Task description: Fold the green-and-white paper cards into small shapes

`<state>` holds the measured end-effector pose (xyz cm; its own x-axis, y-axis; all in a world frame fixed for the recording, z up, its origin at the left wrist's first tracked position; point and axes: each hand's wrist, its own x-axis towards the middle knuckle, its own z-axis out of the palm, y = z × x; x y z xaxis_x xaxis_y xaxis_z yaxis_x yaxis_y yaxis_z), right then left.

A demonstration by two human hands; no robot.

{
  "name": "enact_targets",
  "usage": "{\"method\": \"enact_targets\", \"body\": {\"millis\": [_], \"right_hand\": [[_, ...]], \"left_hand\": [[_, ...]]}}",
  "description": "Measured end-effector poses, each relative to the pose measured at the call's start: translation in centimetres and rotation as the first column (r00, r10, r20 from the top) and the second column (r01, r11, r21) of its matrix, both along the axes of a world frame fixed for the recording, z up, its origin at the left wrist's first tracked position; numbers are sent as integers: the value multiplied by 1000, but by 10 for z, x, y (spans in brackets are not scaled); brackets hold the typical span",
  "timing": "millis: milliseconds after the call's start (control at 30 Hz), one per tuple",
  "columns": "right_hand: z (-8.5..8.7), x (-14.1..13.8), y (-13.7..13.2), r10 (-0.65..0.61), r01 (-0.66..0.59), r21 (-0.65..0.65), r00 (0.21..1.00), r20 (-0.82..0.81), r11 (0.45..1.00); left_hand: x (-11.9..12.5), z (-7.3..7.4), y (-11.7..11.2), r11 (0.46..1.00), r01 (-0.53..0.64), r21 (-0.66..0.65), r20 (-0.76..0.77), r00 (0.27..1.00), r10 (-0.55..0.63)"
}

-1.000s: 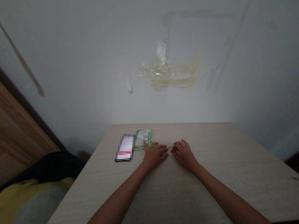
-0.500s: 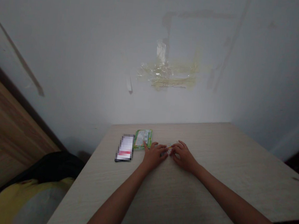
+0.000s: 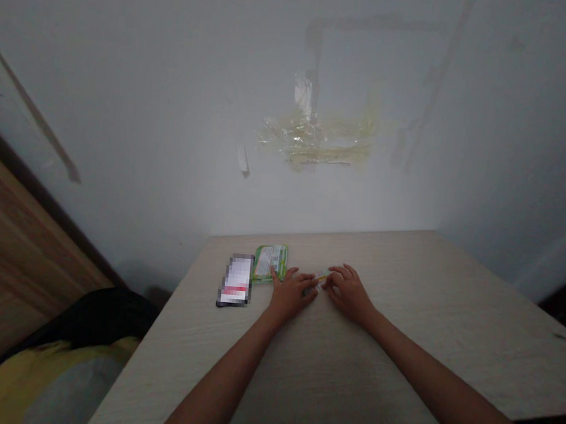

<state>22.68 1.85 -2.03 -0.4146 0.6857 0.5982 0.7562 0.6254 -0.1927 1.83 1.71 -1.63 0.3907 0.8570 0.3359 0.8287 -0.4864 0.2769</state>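
A small pale printed piece with orange markings (image 3: 320, 279) lies low over the table between my hands; its kind is too small to make out. My left hand (image 3: 292, 297) has thumb and forefinger closed on its left end, with the outer fingers spread. At its right end, my right hand (image 3: 349, 295) pinches it between thumb and fingertips, other fingers raised. Just left of my left hand lies a flat green and white printed packet (image 3: 270, 262), its lower right corner close to my little finger. Fingers cover both ends of the small piece.
A phone with a blurred screen (image 3: 236, 281) lies left of the packet on the pale wooden table (image 3: 372, 382). Behind rises a wall (image 3: 174, 99) with peeling tape (image 3: 313, 139). Yellow and grey fabric (image 3: 54, 377) and a wooden panel (image 3: 11, 236) stand at the left.
My right hand has moved slightly right, so a bit more of the small printed piece shows between my hands. My left hand stays nearly in place.
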Motion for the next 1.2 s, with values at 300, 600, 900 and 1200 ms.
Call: {"method": "enact_targets", "body": {"millis": [300,600,900,1200], "right_hand": [[-3,-1,9,-191,190,29,981,32,981],[-4,-2,15,-278,278,20,960,29,960],[-11,1,19,-178,177,49,984,16,983],[-4,0,9,-53,52,40,998,17,998]], "left_hand": [[0,-3,3,1000,14,-10,12,1000,-14],[0,0,2,1000,10,-19,14,1000,-10],[1,4,0,1000,10,5,-3,1000,-10],[2,2,-1,1000,7,28,5,1000,-7]]}}
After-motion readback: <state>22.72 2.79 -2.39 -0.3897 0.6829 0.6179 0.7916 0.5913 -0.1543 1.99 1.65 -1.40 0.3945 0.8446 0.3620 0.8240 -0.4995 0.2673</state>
